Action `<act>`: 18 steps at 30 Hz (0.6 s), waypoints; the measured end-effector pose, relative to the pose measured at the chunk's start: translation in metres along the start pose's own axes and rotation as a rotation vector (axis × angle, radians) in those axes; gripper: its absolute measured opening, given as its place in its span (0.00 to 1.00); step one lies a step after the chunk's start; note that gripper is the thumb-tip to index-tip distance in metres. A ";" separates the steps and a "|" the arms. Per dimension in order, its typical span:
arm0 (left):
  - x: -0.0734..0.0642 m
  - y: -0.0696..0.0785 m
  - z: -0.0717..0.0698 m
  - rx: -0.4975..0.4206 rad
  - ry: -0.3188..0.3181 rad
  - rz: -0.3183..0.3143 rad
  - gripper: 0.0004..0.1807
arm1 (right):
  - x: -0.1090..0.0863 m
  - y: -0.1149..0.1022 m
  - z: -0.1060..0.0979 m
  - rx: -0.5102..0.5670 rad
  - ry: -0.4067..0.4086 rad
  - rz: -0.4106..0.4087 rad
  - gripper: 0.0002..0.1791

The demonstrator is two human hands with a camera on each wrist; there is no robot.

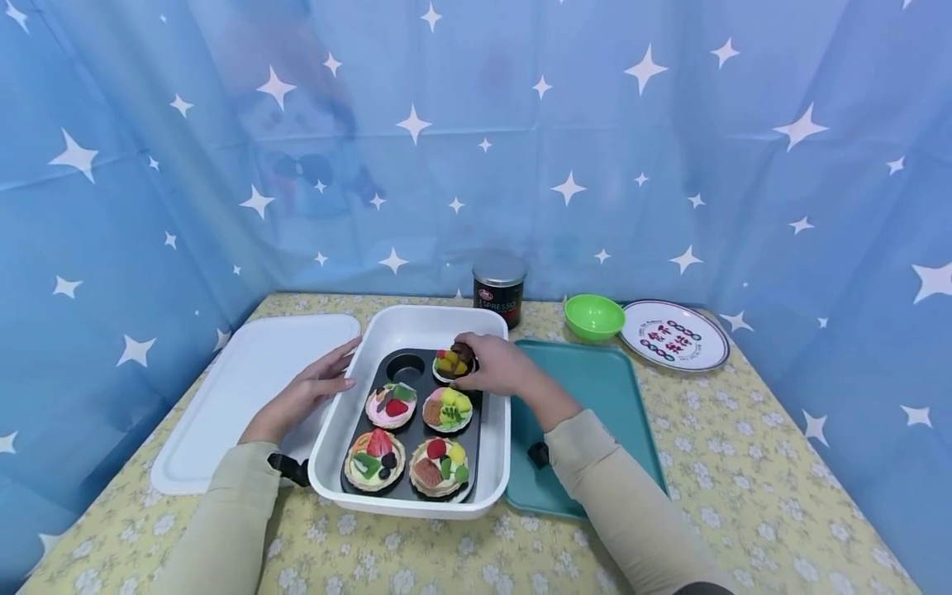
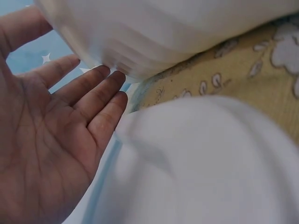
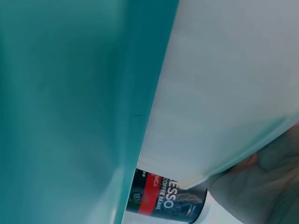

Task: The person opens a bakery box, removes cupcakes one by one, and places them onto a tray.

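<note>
the rear-right fruit tart [image 1: 449,362] is pinched by the right hand [image 1: 497,364] and should be kept level; the left hand [image 1: 303,395], fingers extended, is held beside the white bin [image 1: 402,506].

A teal tray [image 3: 60,112] fills the left, a white tub [image 3: 224,84] the right; the can [image 3: 166,198] shows below, beside the right hand [image 3: 264,186].

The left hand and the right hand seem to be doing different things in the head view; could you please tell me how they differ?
The left hand has its fingers extended and holds nothing, while the right hand grips a fruit tart.
The left hand is outside the white tub, by its left wall; the right hand reaches inside, over the dark pan.
Both are bare and come out of beige sleeves.
</note>
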State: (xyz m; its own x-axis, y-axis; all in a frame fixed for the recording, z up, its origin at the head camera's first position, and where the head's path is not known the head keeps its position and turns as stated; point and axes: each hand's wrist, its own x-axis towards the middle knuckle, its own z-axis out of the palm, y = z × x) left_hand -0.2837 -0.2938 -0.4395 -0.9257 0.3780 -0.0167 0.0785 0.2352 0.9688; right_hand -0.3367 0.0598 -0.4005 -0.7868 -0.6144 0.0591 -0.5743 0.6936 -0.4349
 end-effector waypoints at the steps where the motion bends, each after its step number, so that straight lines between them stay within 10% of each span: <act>1: 0.000 0.000 0.000 0.004 0.006 -0.003 0.41 | 0.000 0.000 0.000 0.003 0.004 -0.001 0.41; 18: 0.000 -0.003 -0.001 0.024 0.041 -0.033 0.38 | 0.002 -0.001 0.000 0.005 0.025 0.020 0.42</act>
State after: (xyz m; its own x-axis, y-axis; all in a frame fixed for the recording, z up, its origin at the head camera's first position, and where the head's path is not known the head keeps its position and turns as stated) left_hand -0.2843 -0.2954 -0.4423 -0.9421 0.3331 -0.0382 0.0559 0.2685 0.9617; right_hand -0.3374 0.0578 -0.4002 -0.8034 -0.5909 0.0727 -0.5573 0.7035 -0.4410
